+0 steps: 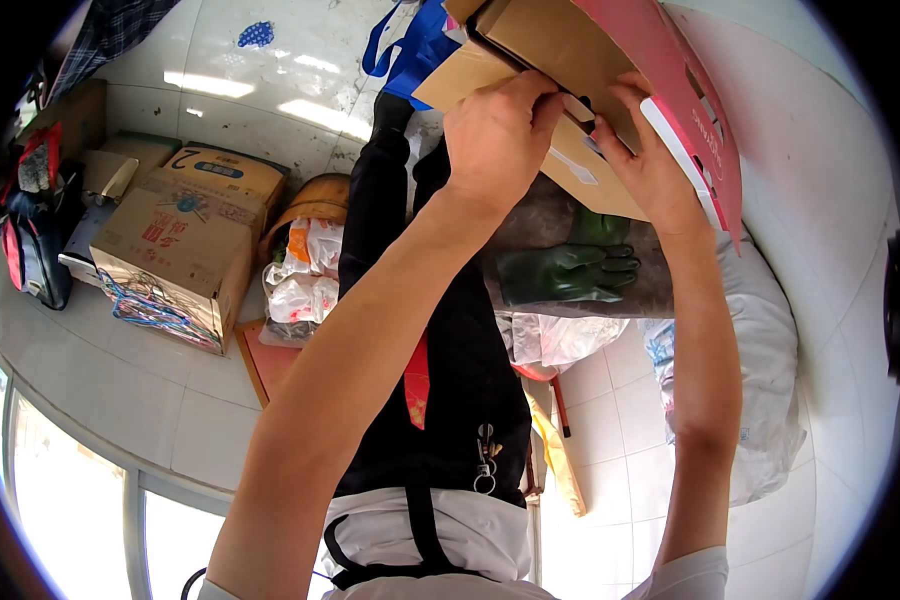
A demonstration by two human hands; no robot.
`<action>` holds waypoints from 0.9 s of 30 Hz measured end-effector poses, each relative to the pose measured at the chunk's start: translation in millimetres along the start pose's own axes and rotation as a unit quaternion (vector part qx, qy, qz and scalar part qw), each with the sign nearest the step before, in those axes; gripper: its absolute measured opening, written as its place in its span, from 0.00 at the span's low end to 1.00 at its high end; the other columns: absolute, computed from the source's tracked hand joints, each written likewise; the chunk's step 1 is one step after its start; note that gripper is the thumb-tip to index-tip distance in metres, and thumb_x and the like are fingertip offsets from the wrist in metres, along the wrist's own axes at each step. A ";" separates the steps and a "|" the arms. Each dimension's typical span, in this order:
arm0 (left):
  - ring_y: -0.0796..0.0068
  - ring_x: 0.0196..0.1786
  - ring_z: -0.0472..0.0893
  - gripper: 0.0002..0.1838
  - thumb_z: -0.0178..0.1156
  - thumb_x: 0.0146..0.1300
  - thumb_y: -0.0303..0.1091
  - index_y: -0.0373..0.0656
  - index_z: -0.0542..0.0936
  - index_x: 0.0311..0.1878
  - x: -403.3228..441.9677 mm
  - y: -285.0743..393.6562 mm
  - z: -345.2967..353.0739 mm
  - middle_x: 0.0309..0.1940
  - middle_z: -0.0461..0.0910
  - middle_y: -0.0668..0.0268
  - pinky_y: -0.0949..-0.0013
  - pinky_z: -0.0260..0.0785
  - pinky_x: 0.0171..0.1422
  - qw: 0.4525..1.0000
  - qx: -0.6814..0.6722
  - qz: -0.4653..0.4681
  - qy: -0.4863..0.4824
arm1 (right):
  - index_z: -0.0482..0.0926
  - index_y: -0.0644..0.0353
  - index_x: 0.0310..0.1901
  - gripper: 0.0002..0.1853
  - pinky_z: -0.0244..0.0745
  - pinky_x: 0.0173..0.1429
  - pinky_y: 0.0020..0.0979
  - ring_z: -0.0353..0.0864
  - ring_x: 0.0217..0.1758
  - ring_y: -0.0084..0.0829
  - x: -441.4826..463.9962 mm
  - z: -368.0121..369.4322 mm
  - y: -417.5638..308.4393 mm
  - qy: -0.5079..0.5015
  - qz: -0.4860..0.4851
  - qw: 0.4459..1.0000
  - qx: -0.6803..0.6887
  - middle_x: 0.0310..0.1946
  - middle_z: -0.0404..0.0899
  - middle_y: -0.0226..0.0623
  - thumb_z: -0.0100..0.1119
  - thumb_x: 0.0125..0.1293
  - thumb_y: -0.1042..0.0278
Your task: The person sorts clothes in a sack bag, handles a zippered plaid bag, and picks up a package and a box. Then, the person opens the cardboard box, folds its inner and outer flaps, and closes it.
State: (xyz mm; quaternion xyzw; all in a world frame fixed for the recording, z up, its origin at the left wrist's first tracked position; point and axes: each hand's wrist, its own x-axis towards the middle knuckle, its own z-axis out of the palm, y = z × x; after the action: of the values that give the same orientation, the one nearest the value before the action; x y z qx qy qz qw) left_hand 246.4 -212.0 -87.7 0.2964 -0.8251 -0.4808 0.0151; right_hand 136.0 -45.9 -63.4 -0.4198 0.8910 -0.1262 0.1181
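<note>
An opened cardboard box (540,50) with a pink outer panel (695,130) stands at the top right. My left hand (500,135) is at its near edge, fingers closed in a pinch around something dark and thin that I cannot make out. Just right of it, my right hand (650,165) reaches to the box's inner side, thumb and forefinger apart, beside a small dark piece near the thumb. Whether that hand grips anything is unclear. Below the box lie dark green rubber gloves (570,275) on a brown bag.
A taped carton (185,220) with cables against it stands at the left, near a dark red-trimmed bag (35,240). A basket (315,200) holds plastic bags. A white sack (760,350) sits at the right by the wall. A blue bag (415,55) lies beyond my legs.
</note>
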 end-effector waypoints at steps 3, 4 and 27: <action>0.58 0.29 0.87 0.09 0.70 0.64 0.40 0.46 0.89 0.38 0.8 4.3 3.1 0.24 0.86 0.63 0.61 0.77 0.34 1.000 0.022 -0.016 0.015 | 0.82 0.60 0.51 0.19 0.79 0.57 0.39 0.83 0.53 0.41 -4.1 5.3 -0.4 0.007 0.018 1.000 -0.001 0.52 0.83 0.36 0.75 0.58 0.69; 0.57 0.29 0.87 0.09 0.70 0.64 0.40 0.46 0.89 0.38 1.0 5.2 2.9 0.24 0.86 0.63 0.60 0.77 0.34 0.999 0.024 -0.019 0.011 | 0.82 0.60 0.51 0.19 0.79 0.57 0.39 0.83 0.53 0.41 -5.4 7.2 -0.5 0.014 0.019 1.000 0.001 0.52 0.83 0.36 0.75 0.58 0.69; 0.61 0.36 0.87 0.14 0.73 0.60 0.32 0.51 0.85 0.49 -3.3 0.1 -0.8 0.36 0.84 0.68 0.60 0.78 0.35 0.985 0.083 0.122 0.091 | 0.80 0.62 0.50 0.16 0.75 0.62 0.36 0.80 0.56 0.37 -9.1 10.3 -2.1 0.000 0.113 0.976 0.188 0.50 0.81 0.37 0.75 0.65 0.66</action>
State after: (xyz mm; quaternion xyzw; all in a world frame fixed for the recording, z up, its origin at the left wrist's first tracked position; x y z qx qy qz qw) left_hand 249.4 -210.9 -86.3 0.2358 -0.8874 -0.3764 0.1237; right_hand 146.4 -41.4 -71.5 -0.2867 0.8931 -0.2773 0.2082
